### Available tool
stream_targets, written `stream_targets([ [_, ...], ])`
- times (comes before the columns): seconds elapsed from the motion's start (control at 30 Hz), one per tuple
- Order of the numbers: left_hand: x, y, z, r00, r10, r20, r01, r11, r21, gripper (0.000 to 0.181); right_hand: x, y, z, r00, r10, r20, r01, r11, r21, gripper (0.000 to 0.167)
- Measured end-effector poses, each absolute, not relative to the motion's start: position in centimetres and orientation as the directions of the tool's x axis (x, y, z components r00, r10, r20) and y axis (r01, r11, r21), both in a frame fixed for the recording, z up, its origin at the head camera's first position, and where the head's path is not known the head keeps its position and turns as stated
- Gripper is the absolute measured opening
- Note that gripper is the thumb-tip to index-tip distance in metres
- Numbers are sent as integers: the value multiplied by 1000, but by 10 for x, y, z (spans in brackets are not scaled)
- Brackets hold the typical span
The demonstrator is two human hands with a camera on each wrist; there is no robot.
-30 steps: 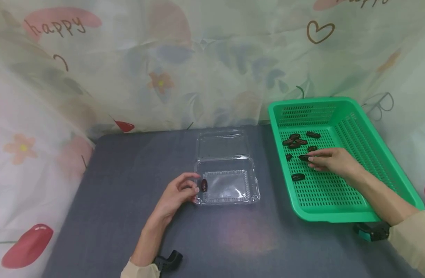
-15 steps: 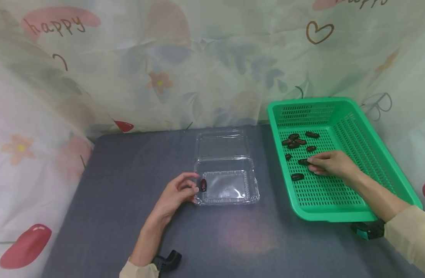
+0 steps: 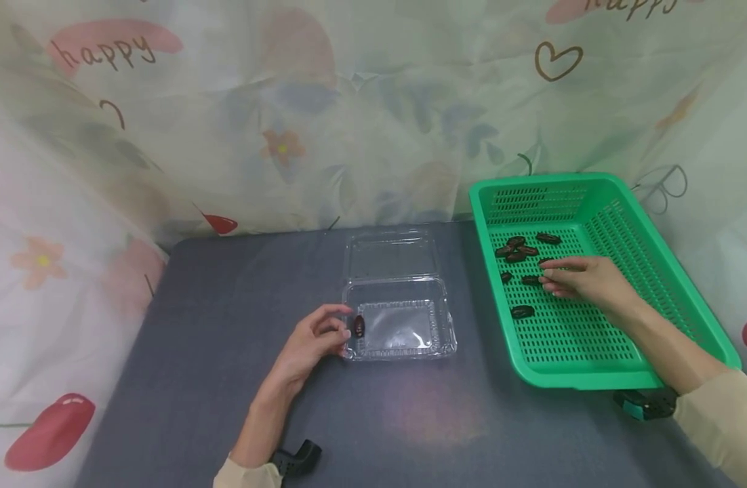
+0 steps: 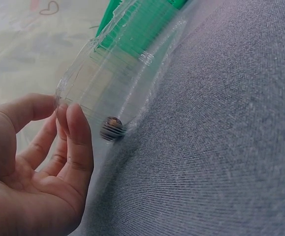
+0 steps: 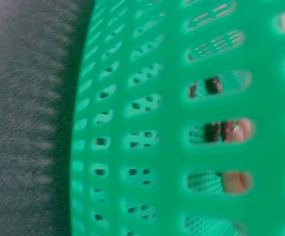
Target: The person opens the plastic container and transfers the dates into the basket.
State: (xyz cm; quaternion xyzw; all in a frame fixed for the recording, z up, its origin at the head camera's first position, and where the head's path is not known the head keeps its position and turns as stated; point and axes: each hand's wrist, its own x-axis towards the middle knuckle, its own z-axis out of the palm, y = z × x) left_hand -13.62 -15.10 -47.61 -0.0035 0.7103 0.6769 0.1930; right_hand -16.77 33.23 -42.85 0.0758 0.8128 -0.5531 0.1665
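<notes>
My left hand [image 3: 312, 339] is at the left rim of a clear plastic clamshell box [image 3: 442, 288]. In the left wrist view, its thumb and fingertips pinch the box's edge. One dark red-brown date [image 3: 359, 326] lies inside, near that hand. My right hand [image 3: 593, 285] reaches into a green plastic basket [image 3: 581, 379], its fingertips at one end of a dark date [image 3: 530, 280]. The fingers partly cover that end and another date just behind. Through the slots of the basket wall [image 5: 176, 123], the right wrist view shows only bits of fingertips [image 5: 238, 182] and dates.
Several more dates [image 3: 516, 255] lie along the basket's left side, with one date [image 3: 522, 312] nearer its front. The clamshell's lid [image 3: 390, 254] is folded back, away from me. A grey cloth-covered table [image 3: 227, 325] meets a printed curtain [image 3: 379, 135] behind.
My right hand dips slightly toward me, then moves back up; the date at its fingertips shifts a little left. The left hand, the box and the date inside it stay put.
</notes>
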Motion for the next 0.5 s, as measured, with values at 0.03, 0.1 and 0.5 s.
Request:
stream_targets([
  [0.03, -136, -151, -477, -925, 256, -279, -267, 81, 960, 41, -167, 332, -427, -938, -72, -338, 290, 368, -883, 53],
  [0.1, -136, -151, -477, -925, 254, -282, -271, 78, 959, 40, -165, 330, -423, -949, -83, -304, 258, 348, -901, 54],
  [0.5, -137, -148, -475, -925, 247, -290, -274, 97, 957, 41, -141, 304, -395, -983, -118, -140, 87, 373, -924, 45],
])
